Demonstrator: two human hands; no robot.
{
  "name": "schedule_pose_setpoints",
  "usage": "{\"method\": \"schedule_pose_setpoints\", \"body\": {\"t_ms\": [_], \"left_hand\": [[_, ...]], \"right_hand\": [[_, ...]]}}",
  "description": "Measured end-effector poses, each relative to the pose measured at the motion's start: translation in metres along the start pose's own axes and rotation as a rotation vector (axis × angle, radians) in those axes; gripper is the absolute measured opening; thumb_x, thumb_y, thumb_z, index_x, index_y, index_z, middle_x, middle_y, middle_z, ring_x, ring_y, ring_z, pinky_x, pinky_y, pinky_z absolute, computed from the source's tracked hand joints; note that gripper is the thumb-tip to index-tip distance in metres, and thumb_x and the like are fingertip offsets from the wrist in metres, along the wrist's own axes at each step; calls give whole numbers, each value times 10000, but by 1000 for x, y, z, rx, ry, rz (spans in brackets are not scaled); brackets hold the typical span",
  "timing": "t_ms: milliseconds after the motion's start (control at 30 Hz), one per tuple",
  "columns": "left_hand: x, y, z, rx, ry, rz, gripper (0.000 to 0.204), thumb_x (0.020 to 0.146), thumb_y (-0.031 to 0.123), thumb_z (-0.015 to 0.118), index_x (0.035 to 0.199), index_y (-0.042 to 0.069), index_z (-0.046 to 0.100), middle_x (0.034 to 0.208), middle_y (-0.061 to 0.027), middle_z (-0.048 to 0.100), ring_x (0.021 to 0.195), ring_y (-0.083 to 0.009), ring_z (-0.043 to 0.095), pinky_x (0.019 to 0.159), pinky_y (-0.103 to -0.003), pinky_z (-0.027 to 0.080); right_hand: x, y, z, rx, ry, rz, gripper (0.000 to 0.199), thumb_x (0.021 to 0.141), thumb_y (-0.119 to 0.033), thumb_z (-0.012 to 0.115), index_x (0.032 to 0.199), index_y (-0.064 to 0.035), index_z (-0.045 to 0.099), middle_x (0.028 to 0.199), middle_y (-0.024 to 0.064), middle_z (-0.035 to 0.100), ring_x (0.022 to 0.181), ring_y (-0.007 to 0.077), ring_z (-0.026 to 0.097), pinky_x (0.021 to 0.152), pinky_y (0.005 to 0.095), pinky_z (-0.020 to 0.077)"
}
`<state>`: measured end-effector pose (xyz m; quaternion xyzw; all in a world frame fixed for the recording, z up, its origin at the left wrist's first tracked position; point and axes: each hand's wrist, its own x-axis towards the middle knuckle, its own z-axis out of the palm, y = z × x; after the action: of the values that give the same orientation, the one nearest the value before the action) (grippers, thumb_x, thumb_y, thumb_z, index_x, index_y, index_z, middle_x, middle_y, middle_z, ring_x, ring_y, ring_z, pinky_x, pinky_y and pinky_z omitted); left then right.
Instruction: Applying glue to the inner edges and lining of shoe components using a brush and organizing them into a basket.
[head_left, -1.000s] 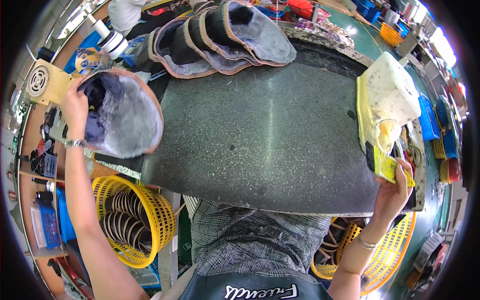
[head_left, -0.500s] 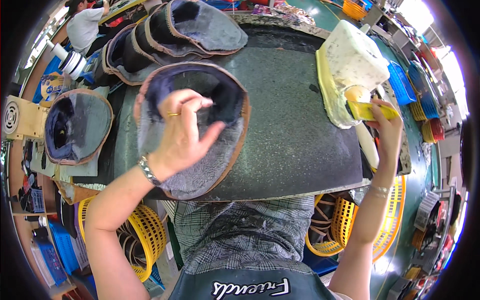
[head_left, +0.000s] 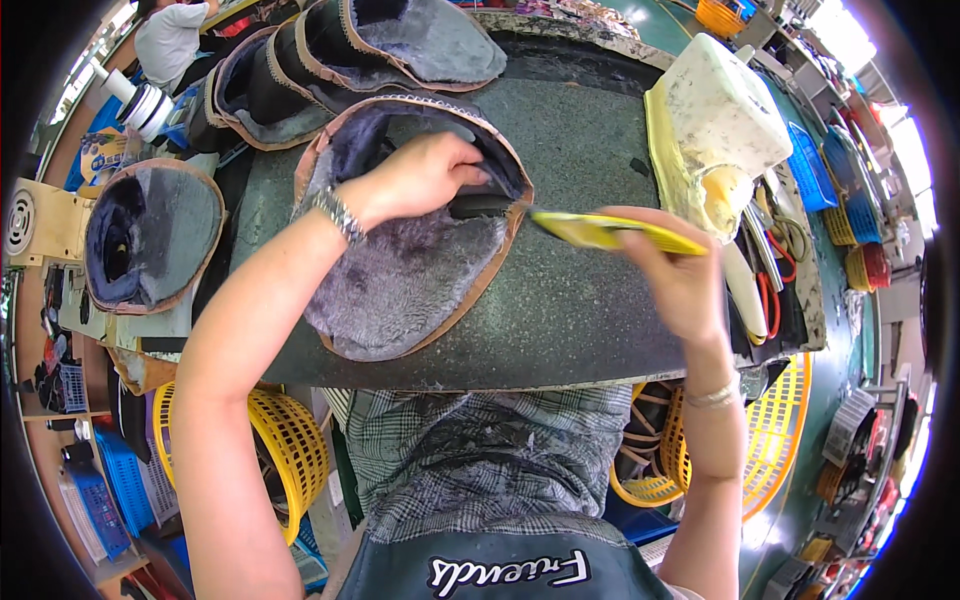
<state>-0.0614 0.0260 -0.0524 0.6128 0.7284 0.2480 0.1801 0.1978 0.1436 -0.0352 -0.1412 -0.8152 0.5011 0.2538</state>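
A fur-lined shoe upper (head_left: 410, 290) with grey pile and a tan stitched edge lies on the dark worktable (head_left: 600, 330). My left hand (head_left: 425, 175) reaches over its opening, fingers curled in at the dark inner side and partly hidden; they seem to grip the upper there. In my right hand (head_left: 680, 270) is a yellow-handled brush (head_left: 620, 232), held nearly level. Its dark tip is at the upper's right edge. To the right stands a white plastic jug (head_left: 725, 110), crusted with yellowish glue, its spout-like opening facing me.
Several similar uppers (head_left: 420, 50) are stacked at the far left of the table. Another upper (head_left: 155, 235) rests on a stand at the left. Yellow baskets (head_left: 290, 450) sit below the table edge. Tools with red handles (head_left: 770, 300) lie right of the jug. A person (head_left: 170, 45) sits far left.
My right hand has brought the brush from the jug's opening leftward to the upper's edge. My left hand has moved right and in, fingers curling into the upper, which has shifted slightly.
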Motion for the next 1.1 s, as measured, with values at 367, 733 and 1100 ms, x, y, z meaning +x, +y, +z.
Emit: {"method": "schedule_pose_setpoints", "body": {"t_ms": [367, 733, 1100], "left_hand": [[-45, 28, 21, 430, 63, 302, 568, 879, 434, 456, 1074, -97, 510, 1168, -290, 496, 1147, -383, 457, 991, -423, 345], [-29, 38, -50, 983, 450, 136, 600, 682, 74, 671, 1242, 165, 476, 1093, -144, 571, 1068, -311, 527, 893, -460, 417], [-46, 11, -25, 843, 136, 202, 528, 789, 94, 571, 1262, -56, 388, 1167, -308, 479, 867, -373, 609, 1034, -404, 322]], "right_hand": [[26, 7, 14, -346, -403, -461, 328, 651, 95, 566, 954, -5, 640, 959, 143, 641, 910, 302, 614, 797, 343, 500], [-3, 10, -103, -496, 721, 219, 167, 808, -131, 626, 888, 15, 645, 689, 19, 595, 629, 67, 539, 557, 198, 425], [-24, 33, -116, -147, 676, 259, 235, 829, -120, 616, 964, 72, 619, 827, 103, 636, 709, 146, 628, 610, 242, 526]]}}
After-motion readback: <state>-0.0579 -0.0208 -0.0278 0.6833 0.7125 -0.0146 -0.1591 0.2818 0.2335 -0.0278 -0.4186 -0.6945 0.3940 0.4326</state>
